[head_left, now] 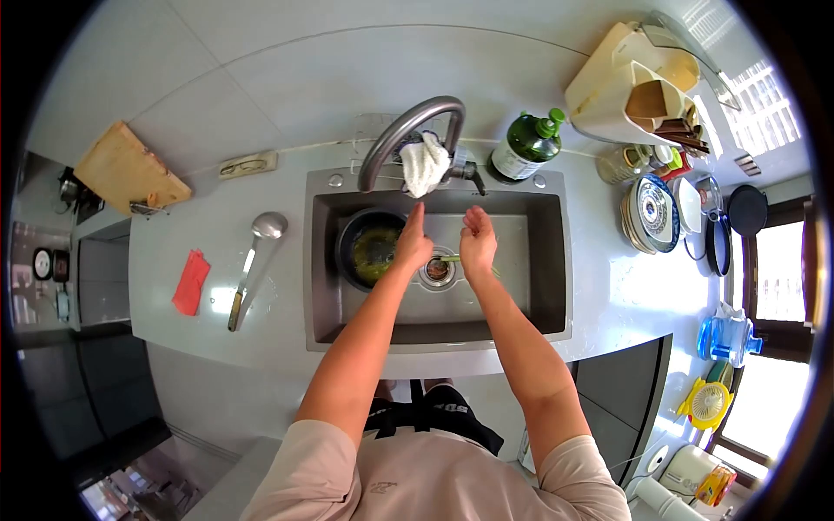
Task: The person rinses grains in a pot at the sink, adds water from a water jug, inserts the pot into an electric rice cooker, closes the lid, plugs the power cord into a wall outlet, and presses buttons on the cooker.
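Observation:
Both hands are over the grey sink (521, 304), apart from each other. My left hand (413, 241) has its fingers stretched forward, near the right edge of a dark pan (352, 252) with greenish liquid in it. My right hand (478, 243) is held to the right of the drain (437, 271), fingers partly bent; whether it holds anything is hidden. A thin green stalk (450, 258) shows between the hands. Just beyond them the curved faucet (395, 135) arches over the sink, with a white cloth (425, 165) hanging at it.
A green pump bottle (526, 146) stands behind the sink. On the left counter lie a ladle (248, 273) and a red cloth (191, 282); a cutting board (130, 178) leans farther back. Stacked bowls (651, 213) and a cream utensil holder (630, 87) are at right.

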A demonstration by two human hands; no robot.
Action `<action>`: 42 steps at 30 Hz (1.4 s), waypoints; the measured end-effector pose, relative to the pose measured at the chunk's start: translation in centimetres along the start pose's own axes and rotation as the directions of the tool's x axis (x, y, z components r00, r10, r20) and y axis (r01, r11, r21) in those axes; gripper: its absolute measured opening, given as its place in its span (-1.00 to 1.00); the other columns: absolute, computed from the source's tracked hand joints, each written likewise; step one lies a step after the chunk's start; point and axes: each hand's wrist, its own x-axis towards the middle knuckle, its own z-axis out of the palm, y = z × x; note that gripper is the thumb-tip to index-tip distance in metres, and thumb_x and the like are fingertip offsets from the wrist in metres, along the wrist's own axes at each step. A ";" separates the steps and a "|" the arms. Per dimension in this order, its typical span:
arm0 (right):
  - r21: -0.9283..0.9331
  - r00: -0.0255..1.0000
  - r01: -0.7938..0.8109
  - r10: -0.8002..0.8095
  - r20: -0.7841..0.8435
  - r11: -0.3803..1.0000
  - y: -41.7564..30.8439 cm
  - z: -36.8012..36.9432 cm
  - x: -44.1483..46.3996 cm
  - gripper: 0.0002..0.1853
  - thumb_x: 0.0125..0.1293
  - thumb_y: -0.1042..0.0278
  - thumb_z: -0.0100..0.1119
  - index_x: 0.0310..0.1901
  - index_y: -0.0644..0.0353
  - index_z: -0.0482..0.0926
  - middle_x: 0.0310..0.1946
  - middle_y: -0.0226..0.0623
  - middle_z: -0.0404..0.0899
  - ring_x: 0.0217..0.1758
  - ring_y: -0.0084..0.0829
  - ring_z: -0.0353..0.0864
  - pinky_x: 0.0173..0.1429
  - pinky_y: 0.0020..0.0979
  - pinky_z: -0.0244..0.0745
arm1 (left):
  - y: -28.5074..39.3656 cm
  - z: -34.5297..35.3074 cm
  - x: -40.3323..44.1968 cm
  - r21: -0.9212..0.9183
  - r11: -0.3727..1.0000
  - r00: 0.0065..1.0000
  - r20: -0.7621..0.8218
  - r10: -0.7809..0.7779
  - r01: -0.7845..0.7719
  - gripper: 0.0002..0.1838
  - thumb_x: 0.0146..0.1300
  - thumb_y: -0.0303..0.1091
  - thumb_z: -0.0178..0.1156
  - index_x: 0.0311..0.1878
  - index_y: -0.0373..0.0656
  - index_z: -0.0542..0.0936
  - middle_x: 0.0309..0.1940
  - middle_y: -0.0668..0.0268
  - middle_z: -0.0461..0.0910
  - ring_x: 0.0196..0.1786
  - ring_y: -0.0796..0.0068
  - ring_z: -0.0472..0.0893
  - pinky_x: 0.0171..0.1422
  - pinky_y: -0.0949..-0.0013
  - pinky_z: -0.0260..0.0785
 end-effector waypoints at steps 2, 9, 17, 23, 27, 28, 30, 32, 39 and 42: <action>-0.073 0.997 -0.028 0.033 0.077 0.997 1.8 1.6 -0.8 -0.49 0.26 0.63 0.06 0.29 0.29 0.55 0.09 -0.08 0.73 0.13 -0.27 0.74 0.27 -0.32 0.58 | -1.2 -2.5 -1.8 0.010 0.994 0.994 -0.014 -0.104 0.104 -0.15 0.19 -0.64 -0.01 0.63 -0.23 0.12 0.63 -0.03 0.14 0.67 0.06 0.13 0.70 0.25 0.01; -0.389 0.962 0.055 0.055 0.267 0.919 6.6 6.8 -2.2 -0.56 0.34 0.49 0.19 0.26 0.15 0.61 0.03 -0.11 0.76 0.02 -0.27 0.78 0.21 -0.26 0.62 | -9.6 -8.3 -5.8 0.329 0.838 0.899 -0.198 -0.390 0.435 -0.07 0.27 -0.53 0.16 0.68 -0.07 0.02 0.64 0.02 0.10 0.64 -0.15 0.11 0.68 0.07 0.05; -0.545 0.938 0.075 0.126 0.322 0.835 9.9 9.3 -1.1 -0.55 0.33 0.32 0.26 0.25 0.17 0.58 -0.12 0.03 0.76 0.00 0.05 0.74 0.15 -0.06 0.60 | -13.5 -9.2 -7.8 0.025 0.800 0.767 -0.302 -0.566 0.600 -0.31 0.38 -0.55 0.07 0.59 -0.10 0.24 0.45 -0.06 0.38 0.42 -0.04 0.46 0.42 0.10 0.39; -0.519 0.934 -0.078 0.244 0.260 0.851 9.5 5.7 -5.1 -0.68 0.32 0.31 0.29 0.06 0.21 0.69 -0.22 -0.06 0.78 -0.09 -0.08 0.78 0.08 -0.15 0.62 | -13.2 -9.6 -10.1 0.007 0.825 0.776 -0.344 -0.528 0.565 -0.51 0.32 -0.55 0.09 0.34 -0.25 0.52 0.13 -0.11 0.64 0.18 -0.17 0.61 0.25 -0.01 0.48; -0.472 0.944 -0.098 0.231 0.234 0.876 8.1 6.6 -6.3 -0.69 0.29 0.36 0.34 0.05 0.20 0.71 -0.20 -0.16 0.80 -0.08 -0.22 0.79 0.08 -0.24 0.61 | -12.6 -13.0 -10.8 0.074 0.863 0.825 -0.345 -0.447 0.499 -0.53 0.30 -0.57 0.08 0.30 -0.23 0.55 0.07 -0.09 0.69 0.14 -0.15 0.64 0.21 0.00 0.50; -0.443 0.960 -0.109 0.210 0.185 0.890 7.0 6.8 -6.5 -0.68 0.28 0.38 0.35 0.07 0.19 0.71 -0.21 -0.17 0.79 -0.10 -0.24 0.78 0.07 -0.26 0.60 | -12.5 -13.8 -10.4 0.022 0.865 0.820 -0.332 -0.467 0.501 -0.54 0.30 -0.58 0.06 0.28 -0.26 0.56 0.08 -0.07 0.68 0.14 -0.13 0.64 0.22 0.04 0.50; -0.370 0.965 -0.102 0.182 0.188 0.923 4.9 6.1 -6.1 -0.67 0.28 0.37 0.36 0.08 0.18 0.70 -0.22 -0.17 0.79 -0.13 -0.24 0.77 0.06 -0.26 0.59 | -10.8 -14.7 -10.2 0.033 0.917 0.862 -0.357 -0.360 0.397 -0.55 0.30 -0.59 0.03 0.27 -0.27 0.56 0.06 -0.07 0.69 0.13 -0.10 0.65 0.21 0.06 0.51; -0.312 0.975 -0.132 0.180 0.130 0.941 3.1 4.3 -6.4 -0.68 0.28 0.36 0.38 0.07 0.17 0.71 -0.26 -0.18 0.78 -0.17 -0.25 0.76 0.02 -0.25 0.59 | -7.8 -15.2 -10.3 0.021 0.946 0.891 -0.344 -0.296 0.322 -0.55 0.31 -0.58 0.01 0.26 -0.24 0.58 0.04 -0.06 0.70 0.10 -0.04 0.67 0.18 0.08 0.52; -0.354 0.998 -0.042 0.056 0.027 0.934 -1.2 -1.0 -11.0 -0.65 0.26 0.35 0.41 0.08 0.17 0.72 -0.24 -0.21 0.79 -0.16 -0.26 0.77 0.05 -0.29 0.61 | -8.5 -13.4 -12.4 -0.094 0.961 0.920 -0.280 -0.275 0.258 -0.60 0.32 -0.59 0.04 0.18 -0.23 0.65 -0.08 0.05 0.74 -0.01 0.10 0.72 0.10 0.21 0.54; -0.364 0.996 -0.067 0.083 0.030 0.929 -2.2 0.8 -11.9 -0.69 0.27 0.33 0.40 0.04 0.16 0.74 -0.26 -0.20 0.79 -0.15 -0.25 0.77 0.06 -0.27 0.61 | -9.8 -16.0 -12.9 -0.166 0.950 0.912 -0.276 -0.304 0.266 -0.62 0.31 -0.60 0.07 0.16 -0.23 0.66 -0.17 0.13 0.75 -0.11 0.24 0.72 0.03 0.23 0.56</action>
